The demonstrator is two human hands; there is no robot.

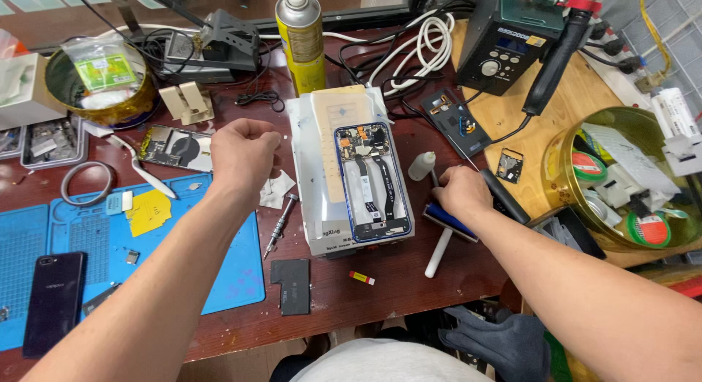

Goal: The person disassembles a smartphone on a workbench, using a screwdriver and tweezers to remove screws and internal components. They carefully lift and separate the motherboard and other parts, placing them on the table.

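An opened phone [373,181] with its boards and flex cables showing lies face down on a white box [313,206] at the middle of the desk. My left hand [241,155] hovers left of the box as a closed fist, with nothing visible in it; a small screwdriver [280,225] and a scrap of white paper [276,192] lie just below it. My right hand [461,192] rests right of the box, fingers curled down over a blue brush [447,222] with a white handle [439,254]. A black-handled tool [504,199] lies beside that hand.
A blue work mat [219,272] carries a dark phone [55,301] and a yellow note. A black plate [292,283], a yellow spray can [301,38], a small white bottle [421,165], a soldering station [504,38] and two gold tins [563,163] [102,108] stand around. A black glove [504,342] lies at the near edge.
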